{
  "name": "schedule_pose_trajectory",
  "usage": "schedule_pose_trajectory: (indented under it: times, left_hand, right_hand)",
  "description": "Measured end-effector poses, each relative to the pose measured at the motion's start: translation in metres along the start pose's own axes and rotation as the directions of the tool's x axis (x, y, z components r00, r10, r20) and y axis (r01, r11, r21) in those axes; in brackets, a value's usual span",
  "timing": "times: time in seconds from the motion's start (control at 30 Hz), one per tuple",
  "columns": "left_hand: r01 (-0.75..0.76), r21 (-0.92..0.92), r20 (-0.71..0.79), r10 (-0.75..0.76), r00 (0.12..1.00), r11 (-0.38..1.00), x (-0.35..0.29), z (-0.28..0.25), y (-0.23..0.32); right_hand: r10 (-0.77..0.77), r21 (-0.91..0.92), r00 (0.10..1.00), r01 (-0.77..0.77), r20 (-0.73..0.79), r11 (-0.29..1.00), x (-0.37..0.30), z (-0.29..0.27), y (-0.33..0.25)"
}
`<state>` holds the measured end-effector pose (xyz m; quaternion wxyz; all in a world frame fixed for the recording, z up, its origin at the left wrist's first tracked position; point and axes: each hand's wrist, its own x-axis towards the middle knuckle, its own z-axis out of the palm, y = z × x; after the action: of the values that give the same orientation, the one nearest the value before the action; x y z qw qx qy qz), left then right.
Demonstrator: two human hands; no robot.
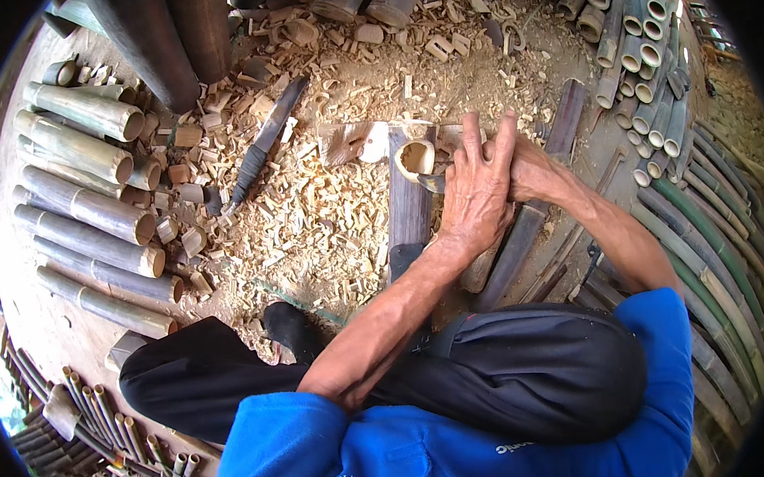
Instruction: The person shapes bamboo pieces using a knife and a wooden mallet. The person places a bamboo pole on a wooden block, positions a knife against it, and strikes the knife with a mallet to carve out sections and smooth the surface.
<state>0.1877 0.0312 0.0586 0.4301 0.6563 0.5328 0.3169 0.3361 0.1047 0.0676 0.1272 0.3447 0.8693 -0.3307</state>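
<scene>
A short bamboo tube [415, 159] lies crosswise, its pale, hollow cut end facing left and its body mostly covered by my hands. My left hand [473, 189] is over the tube, two fingers stretched away from me and the rest curled out of sight. Close against it, my right hand [528, 168] closes around the covered part, its fingers largely hidden. Beneath the tube's open end runs a dark split bamboo piece [409, 215], resting on a pale wooden block [346, 144]. Whether either hand also holds a tool cannot be seen.
A knife with a wrapped handle [255, 163] lies left among wood shavings [320, 233]. Cut bamboo tubes [91, 208] line the left side; more tubes [641, 48] are stacked far right. Long bamboo poles [707, 254] lie at right. My foot [289, 327] is near the shavings.
</scene>
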Motion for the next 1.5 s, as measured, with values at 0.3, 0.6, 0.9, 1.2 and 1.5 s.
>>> schedule_pose_trajectory:
  times: [0.3, 0.6, 0.9, 1.2, 1.5]
  left_hand:
    - [-0.012, 0.04, 0.329, -0.002, 0.944, 0.999, 0.008, -0.024, -0.012]
    - [0.035, 0.083, 0.479, -0.07, 0.875, 0.996, 0.0, -0.043, -0.018]
    - [0.421, 0.137, 0.493, -0.431, 0.756, 0.896, -0.093, -0.158, -0.011]
    - [-0.231, 0.754, 0.524, -0.351, 0.776, 0.615, -0.026, -0.197, -0.006]
    - [-0.046, 0.689, 0.599, -0.533, 0.597, 0.723, -0.016, -0.189, -0.015]
  right_hand:
    - [0.154, 0.29, 0.977, -0.105, -0.15, 0.951, 0.002, 0.019, -0.039]
    - [0.347, 0.47, 0.903, -0.428, 0.252, 0.772, 0.01, 0.039, -0.053]
    - [0.459, 0.656, 0.866, 0.23, 0.199, -0.719, 0.031, 0.086, -0.152]
    - [0.281, 0.503, 0.94, 0.152, 0.192, -0.851, 0.058, 0.107, -0.131]
    - [0.206, 0.488, 0.931, 0.034, 0.303, -0.872, 0.043, 0.091, -0.114]
